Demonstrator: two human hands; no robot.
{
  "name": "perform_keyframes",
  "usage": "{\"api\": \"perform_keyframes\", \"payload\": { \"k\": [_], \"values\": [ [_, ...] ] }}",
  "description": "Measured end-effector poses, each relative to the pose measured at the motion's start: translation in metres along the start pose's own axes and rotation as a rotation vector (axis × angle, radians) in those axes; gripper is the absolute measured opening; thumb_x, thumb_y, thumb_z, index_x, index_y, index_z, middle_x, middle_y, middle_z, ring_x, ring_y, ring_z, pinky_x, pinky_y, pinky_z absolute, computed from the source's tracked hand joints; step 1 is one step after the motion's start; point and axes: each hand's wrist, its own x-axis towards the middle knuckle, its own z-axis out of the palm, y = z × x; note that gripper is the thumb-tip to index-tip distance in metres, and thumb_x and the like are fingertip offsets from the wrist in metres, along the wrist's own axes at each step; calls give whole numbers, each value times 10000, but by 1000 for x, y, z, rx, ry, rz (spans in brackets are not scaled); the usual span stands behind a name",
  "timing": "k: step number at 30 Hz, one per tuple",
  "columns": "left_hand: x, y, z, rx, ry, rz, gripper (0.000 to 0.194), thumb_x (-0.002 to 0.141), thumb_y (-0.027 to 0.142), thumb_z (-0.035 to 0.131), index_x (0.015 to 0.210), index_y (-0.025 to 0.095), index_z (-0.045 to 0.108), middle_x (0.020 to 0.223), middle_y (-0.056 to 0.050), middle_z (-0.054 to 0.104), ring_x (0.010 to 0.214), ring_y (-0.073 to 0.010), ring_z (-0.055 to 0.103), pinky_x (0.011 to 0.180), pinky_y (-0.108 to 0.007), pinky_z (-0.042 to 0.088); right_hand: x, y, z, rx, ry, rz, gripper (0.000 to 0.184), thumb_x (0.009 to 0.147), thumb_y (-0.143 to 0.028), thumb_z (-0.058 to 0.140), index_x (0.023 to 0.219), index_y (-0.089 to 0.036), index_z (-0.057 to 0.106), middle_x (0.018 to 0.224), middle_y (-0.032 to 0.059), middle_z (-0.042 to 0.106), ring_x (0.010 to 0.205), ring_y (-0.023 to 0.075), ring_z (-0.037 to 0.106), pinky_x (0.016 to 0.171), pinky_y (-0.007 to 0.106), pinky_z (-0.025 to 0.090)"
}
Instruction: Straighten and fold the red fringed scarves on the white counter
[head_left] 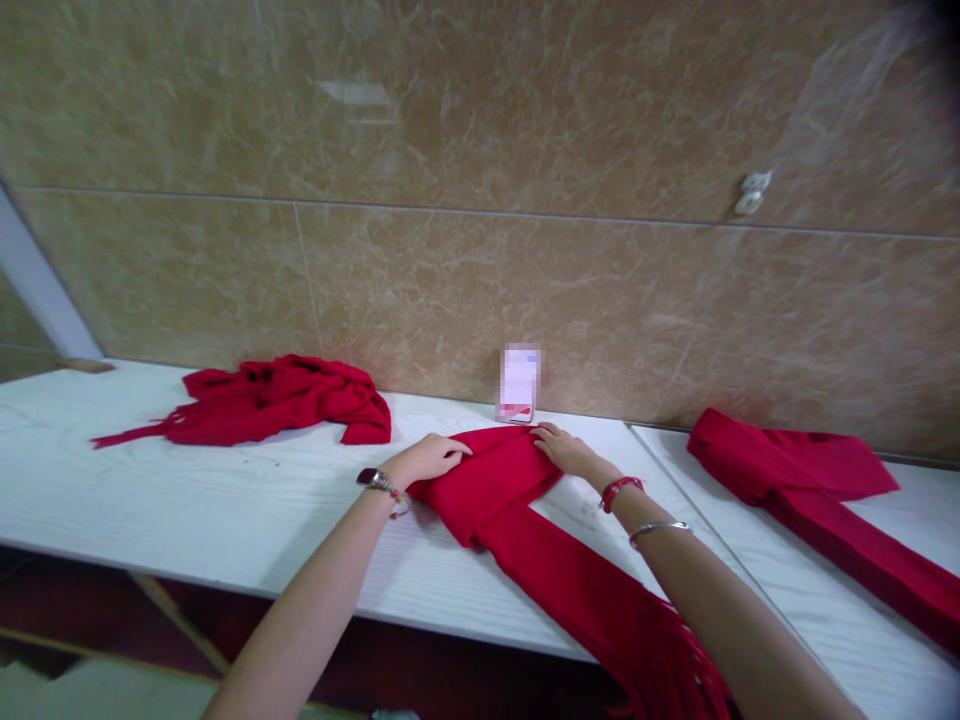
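Note:
A red scarf (495,480) lies folded over itself in front of me, its long tail running down to the right. Its fringed end hangs past the front edge of the white table (247,510). My left hand (431,460) grips the folded part at its upper left side, fingers over the cloth. At the upper right corner, my right hand (566,448) holds the edge with bent fingers. Parts of both hands' fingertips are hard to make out against the fabric.
A crumpled red scarf (285,405) lies at the back left. Another red scarf (795,465), partly folded, stretches along the right. A phone (519,383) stands upright against the tiled wall (480,290), just behind the middle scarf. A small white figure (752,192) is fixed to the wall.

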Motion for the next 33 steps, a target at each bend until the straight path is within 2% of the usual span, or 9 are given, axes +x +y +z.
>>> {"api": "perform_keyframes", "payload": {
  "k": [3,6,9,11,16,21,23,27,33],
  "values": [
    [-2,5,0,84,21,48,299,826,157,396,940,186,671,1021,-38,660,925,-155,596,866,-237,402,-2,-9,-9,-10,38,19,338,905,-241,335,1199,-199,496,1267,118,477,1103,219,484,895,393,417],
    [-7,8,-3,132,14,155,300,847,174,382,878,177,679,1136,-38,605,998,-153,559,923,-233,359,0,-29,-22,50,128,-105,339,895,-231,354,1185,-179,523,1249,110,509,1173,225,419,960,410,362],
    [-10,7,-5,125,-31,134,359,894,172,297,1060,198,614,1182,-16,579,1060,-131,525,946,-229,335,-1,-52,-26,178,107,-357,360,913,-287,328,1214,-210,510,1247,69,527,1182,185,417,1004,377,315],
    [-9,5,-4,160,-44,106,370,919,202,270,1169,222,542,1179,-16,578,1066,-134,519,933,-244,342,-7,-61,-22,198,52,-430,376,923,-322,298,1234,-241,494,1269,55,512,1187,189,413,1008,408,295],
    [-2,4,0,299,-68,57,349,927,267,303,1063,197,617,1039,-65,627,971,-178,557,857,-273,377,-26,-56,-12,175,23,-420,384,931,-313,270,1242,-250,486,1308,57,472,1218,208,367,1017,455,249],
    [-6,3,1,164,-2,-17,356,918,341,323,983,245,660,1040,-23,625,985,-163,544,916,-281,330,-28,-52,-24,209,14,-441,379,922,-309,301,1245,-234,483,1305,78,467,1212,206,372,1016,448,263],
    [-10,-1,3,107,20,0,329,913,339,333,1065,305,622,1169,-2,565,1101,-172,478,984,-315,265,-28,-62,-33,261,42,-421,401,908,-326,334,1270,-201,456,1313,108,449,1220,215,363,1014,442,276],
    [-11,-15,10,59,31,-190,389,894,367,366,1275,322,436,1405,-37,324,1288,-240,258,1021,-421,212,-36,-101,-51,400,42,-486,447,903,-367,341,1302,-177,415,1358,120,391,1253,206,323,1029,403,272],
    [-8,-29,17,-38,18,-115,336,856,336,465,1186,315,520,1343,-16,427,1280,-208,284,1028,-357,231,-67,-139,-55,310,-129,-504,499,869,-446,399,1333,-266,368,1404,83,339,1302,292,210,1031,545,160]
  ]
}}
